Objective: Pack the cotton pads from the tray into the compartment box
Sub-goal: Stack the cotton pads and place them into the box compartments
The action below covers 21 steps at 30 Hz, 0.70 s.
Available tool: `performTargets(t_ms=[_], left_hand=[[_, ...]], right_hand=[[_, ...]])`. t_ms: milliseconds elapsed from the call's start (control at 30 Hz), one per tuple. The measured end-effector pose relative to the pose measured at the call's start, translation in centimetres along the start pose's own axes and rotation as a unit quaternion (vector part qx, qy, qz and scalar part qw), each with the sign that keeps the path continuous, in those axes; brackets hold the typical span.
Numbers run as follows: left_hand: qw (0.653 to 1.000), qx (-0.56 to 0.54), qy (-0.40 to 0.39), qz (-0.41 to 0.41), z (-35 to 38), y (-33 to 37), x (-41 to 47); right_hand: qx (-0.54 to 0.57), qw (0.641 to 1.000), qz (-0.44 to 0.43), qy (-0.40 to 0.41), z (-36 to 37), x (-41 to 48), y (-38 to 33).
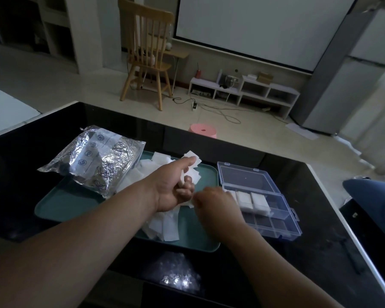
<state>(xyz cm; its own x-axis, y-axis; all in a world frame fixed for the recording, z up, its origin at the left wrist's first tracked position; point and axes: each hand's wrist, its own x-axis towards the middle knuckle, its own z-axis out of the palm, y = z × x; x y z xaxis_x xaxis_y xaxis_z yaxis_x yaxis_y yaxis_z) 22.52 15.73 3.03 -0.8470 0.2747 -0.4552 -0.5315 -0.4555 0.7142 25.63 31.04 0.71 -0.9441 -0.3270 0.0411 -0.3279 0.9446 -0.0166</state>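
Cotton pads point(165, 225) lie in a loose white heap across the middle of the teal tray point(60, 207), which sits on the dark glossy tabletop point(309, 263). More pads stand packed in the far row of the clear box point(273, 218), which lies just right of the tray with its lid point(247, 176) swung open away from the person.

The left hand point(173, 190) reaches in over the tray from the lower left, forearm bare, palm turned up and toward the right. Its thumb and curled fingers grip a small bunch of pads that fans out above the thumb. The right hand point(218, 205) comes in from the lower right, back of the hand up, and hovers over the tray's right edge between the left hand and the box. It is blurred. Its fingertips point toward the left palm and sit close to a pad's edge, but I cannot tell whether they pinch anything.

A crinkled silver foil bag point(98, 161) rests on the tray's far left corner, partly on the tabletop. It carries a pale label with rows of small round icons and some dark line drawings lower down. The print is too small and blurred to read. No writing shows on the box or tray.
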Motion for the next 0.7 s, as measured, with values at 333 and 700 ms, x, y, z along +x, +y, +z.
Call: performTargets(t_ms=[333, 700], left_hand=[[0.999, -0.020, 0.022, 0.027, 1.3, 0.8, 0.2], [0.999, -0.003, 0.036, 0.033, 1.1, 0.8, 0.2]], right_hand=[[0.144, 0.989, 0.024, -0.016, -1.4, -0.6, 2.3], [0.051, 0.996, -0.035, -0.065, 2.0, 1.9, -0.1]])
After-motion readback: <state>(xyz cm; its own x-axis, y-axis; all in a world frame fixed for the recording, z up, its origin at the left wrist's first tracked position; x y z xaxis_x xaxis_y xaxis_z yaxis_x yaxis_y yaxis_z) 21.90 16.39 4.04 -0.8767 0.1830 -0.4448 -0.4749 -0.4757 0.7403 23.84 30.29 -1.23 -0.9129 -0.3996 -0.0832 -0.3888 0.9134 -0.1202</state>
